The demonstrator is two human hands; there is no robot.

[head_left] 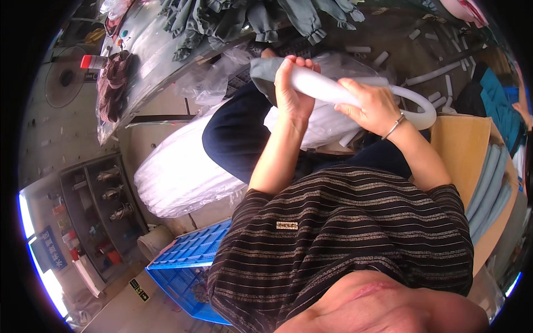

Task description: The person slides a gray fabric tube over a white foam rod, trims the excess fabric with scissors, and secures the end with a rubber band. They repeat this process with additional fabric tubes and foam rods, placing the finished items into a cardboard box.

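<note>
A long white foam tube [321,87] lies across both my hands above my lap, its right part bending back in a loop. My left hand [296,95] is wrapped round the tube near its left end. There a grey-green fabric sleeve [264,71] sits against the tube; how far the tube goes into it is hidden by my fingers. My right hand [371,104], a bangle at its wrist, grips the tube further to the right, thumb along its side.
Several grey-green fabric pieces [261,19] lie on the table [150,44] ahead. Short white foam pieces [438,72] are scattered on the floor ahead right. A large plastic-wrapped white bundle [177,161] lies at left. A cardboard box [461,150] with covered grey tubes stands right, a blue crate [189,244] near left.
</note>
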